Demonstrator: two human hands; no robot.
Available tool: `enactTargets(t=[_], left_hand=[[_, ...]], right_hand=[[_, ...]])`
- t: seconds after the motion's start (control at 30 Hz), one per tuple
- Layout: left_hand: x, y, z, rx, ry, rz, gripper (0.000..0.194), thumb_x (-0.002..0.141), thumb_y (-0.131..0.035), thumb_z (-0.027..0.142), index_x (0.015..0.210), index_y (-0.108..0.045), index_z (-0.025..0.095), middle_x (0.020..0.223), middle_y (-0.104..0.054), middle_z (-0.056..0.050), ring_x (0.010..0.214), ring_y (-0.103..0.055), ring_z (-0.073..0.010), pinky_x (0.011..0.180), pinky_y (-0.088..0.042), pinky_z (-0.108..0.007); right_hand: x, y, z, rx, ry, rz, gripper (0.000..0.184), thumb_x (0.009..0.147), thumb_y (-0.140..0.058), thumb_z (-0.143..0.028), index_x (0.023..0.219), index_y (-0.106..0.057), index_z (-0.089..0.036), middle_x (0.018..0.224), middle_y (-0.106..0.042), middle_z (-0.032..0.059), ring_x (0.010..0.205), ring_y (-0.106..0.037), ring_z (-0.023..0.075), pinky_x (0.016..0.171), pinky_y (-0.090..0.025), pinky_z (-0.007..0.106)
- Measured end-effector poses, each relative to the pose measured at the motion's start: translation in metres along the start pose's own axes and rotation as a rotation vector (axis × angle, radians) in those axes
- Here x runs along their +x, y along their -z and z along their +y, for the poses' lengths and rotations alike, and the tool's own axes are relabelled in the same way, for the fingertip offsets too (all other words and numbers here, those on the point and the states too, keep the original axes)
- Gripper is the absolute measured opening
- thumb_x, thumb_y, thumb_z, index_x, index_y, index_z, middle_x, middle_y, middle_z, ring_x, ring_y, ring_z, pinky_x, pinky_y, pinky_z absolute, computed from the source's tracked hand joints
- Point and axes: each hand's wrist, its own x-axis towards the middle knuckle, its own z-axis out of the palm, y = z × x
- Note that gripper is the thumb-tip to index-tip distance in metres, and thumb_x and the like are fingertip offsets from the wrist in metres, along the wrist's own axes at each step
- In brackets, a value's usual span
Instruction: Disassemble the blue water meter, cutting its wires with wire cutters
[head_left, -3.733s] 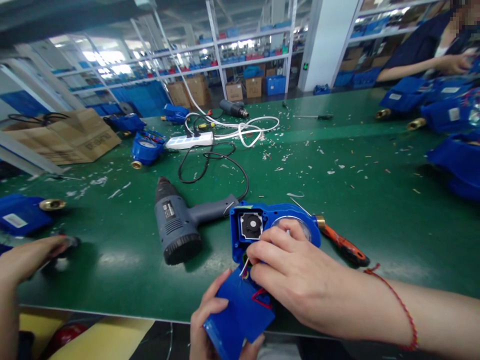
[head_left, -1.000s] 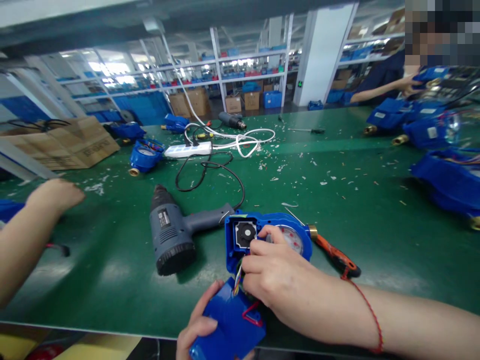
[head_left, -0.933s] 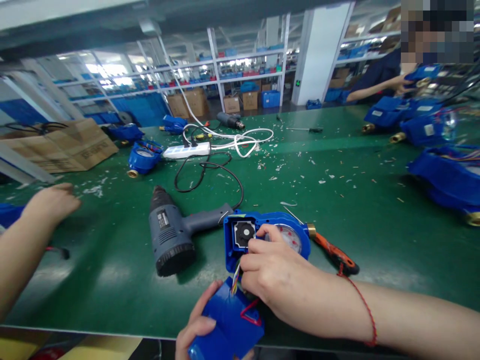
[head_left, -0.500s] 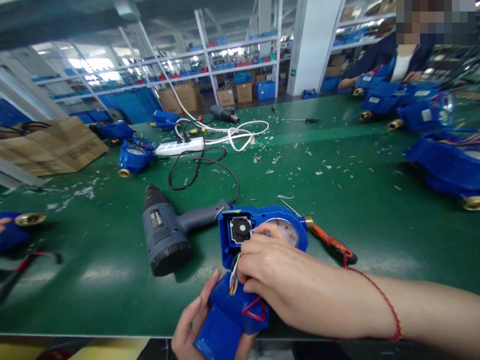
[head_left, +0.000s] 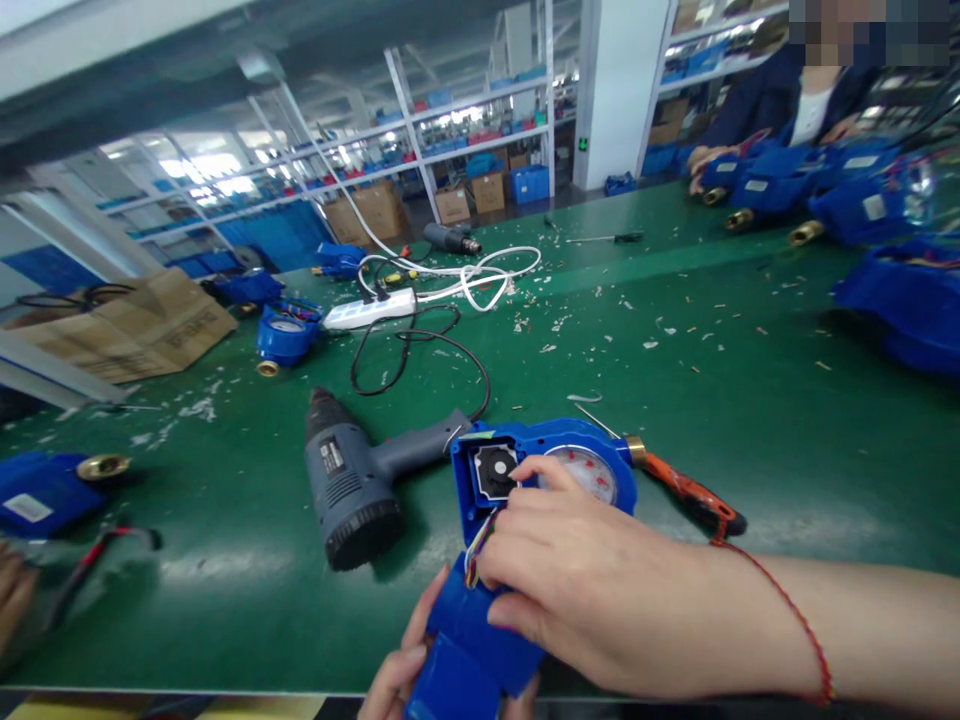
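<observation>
A blue water meter [head_left: 555, 460] lies open at the table's near edge, showing a black round part and a white dial. Its detached blue cover [head_left: 472, 650] hangs toward me, joined by coloured wires [head_left: 475, 553]. My left hand [head_left: 405, 675] grips the cover from below. My right hand [head_left: 577, 570] rests over the meter body and cover, fingers pinched at the wires by the open compartment. A red string circles my right wrist.
A grey heat gun [head_left: 356, 480] lies left of the meter, its cord running to a white power strip [head_left: 371, 308]. An orange-handled tool [head_left: 694, 497] lies right. More blue meters [head_left: 896, 300] sit right and left. Another person's hand [head_left: 11, 605] is at far left; a person works at the far right.
My left hand has turned the blue cover more upright under the meter and my right hand has slid lower over it. The other person's arm at left has drawn back to the edge.
</observation>
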Motion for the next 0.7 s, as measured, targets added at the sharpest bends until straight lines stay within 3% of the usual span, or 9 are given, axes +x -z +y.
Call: enactTargets(t=[0.1, 0.2, 0.27, 0.37, 0.47, 0.6, 0.7], left_hand=[[-0.002, 0.003, -0.008, -0.080, -0.054, 0.057, 0.072, 0.048, -0.089, 0.022, 0.107, -0.049, 0.028, 0.123, -0.070, -0.007, 0.104, -0.070, -0.0284, 0.083, -0.054, -0.036], [-0.002, 0.004, -0.010, -0.111, -0.089, 0.054, 0.074, 0.046, -0.089, 0.020, 0.108, -0.051, 0.027, 0.122, -0.069, -0.007, 0.104, -0.070, -0.0273, 0.085, -0.055, -0.035], [-0.002, 0.003, -0.003, -0.125, -0.029, 0.044, 0.071, 0.050, -0.088, 0.022, 0.112, -0.052, 0.025, 0.120, -0.070, -0.008, 0.102, -0.071, -0.0271, 0.084, -0.056, -0.035], [-0.004, -0.003, 0.015, -0.176, 0.125, 0.056, 0.067, 0.061, -0.083, 0.024, 0.120, -0.053, 0.021, 0.120, -0.068, -0.012, 0.108, -0.068, -0.0305, 0.094, -0.054, -0.043], [-0.006, -0.007, 0.027, -0.232, 0.188, 0.055, 0.059, 0.066, -0.081, 0.026, 0.118, -0.055, 0.021, 0.125, -0.064, -0.014, 0.115, -0.064, -0.0323, 0.099, -0.051, -0.047], [-0.007, -0.007, 0.022, -0.244, 0.224, 0.041, 0.057, 0.069, -0.081, 0.036, 0.117, -0.054, 0.021, 0.129, -0.061, -0.015, 0.118, -0.061, -0.0324, 0.098, -0.050, -0.045], [-0.005, -0.007, 0.015, -0.231, 0.163, 0.025, 0.057, 0.068, -0.080, 0.039, 0.116, -0.054, 0.022, 0.126, -0.061, -0.015, 0.115, -0.062, -0.0334, 0.097, -0.050, -0.046]], right_hand=[[-0.003, -0.004, -0.001, -0.145, 0.142, 0.033, 0.020, 0.096, -0.054, -0.035, 0.088, -0.055, -0.017, 0.082, -0.064, 0.0012, 0.075, -0.050, 0.0183, 0.096, -0.023, 0.041], [-0.004, -0.010, -0.001, -0.264, 0.212, 0.089, 0.011, 0.094, -0.049, -0.019, 0.086, -0.055, -0.016, 0.073, -0.063, 0.0016, 0.066, -0.045, 0.0175, 0.094, -0.024, 0.044], [-0.003, -0.014, 0.000, -0.277, 0.219, 0.118, 0.017, 0.094, -0.044, -0.013, 0.082, -0.055, -0.016, 0.070, -0.062, 0.0018, 0.064, -0.044, 0.0169, 0.092, -0.026, 0.043], [-0.002, -0.017, 0.002, -0.265, 0.208, 0.153, 0.021, 0.096, -0.042, -0.013, 0.080, -0.055, -0.015, 0.070, -0.062, 0.0020, 0.066, -0.044, 0.0166, 0.091, -0.027, 0.042], [-0.001, -0.017, 0.005, -0.244, 0.185, 0.221, 0.019, 0.095, -0.043, -0.011, 0.082, -0.057, -0.015, 0.075, -0.063, 0.0029, 0.072, -0.046, 0.0170, 0.091, -0.028, 0.041], [0.002, -0.011, 0.018, -0.252, 0.127, 0.386, 0.015, 0.095, -0.048, -0.016, 0.091, -0.063, -0.014, 0.098, -0.068, 0.0076, 0.091, -0.052, 0.0208, 0.092, -0.032, 0.042], [0.005, -0.007, 0.030, -0.300, 0.028, 0.469, 0.023, 0.100, -0.047, -0.024, 0.100, -0.066, -0.012, 0.109, -0.068, 0.0108, 0.101, -0.055, 0.0240, 0.092, -0.036, 0.043]])
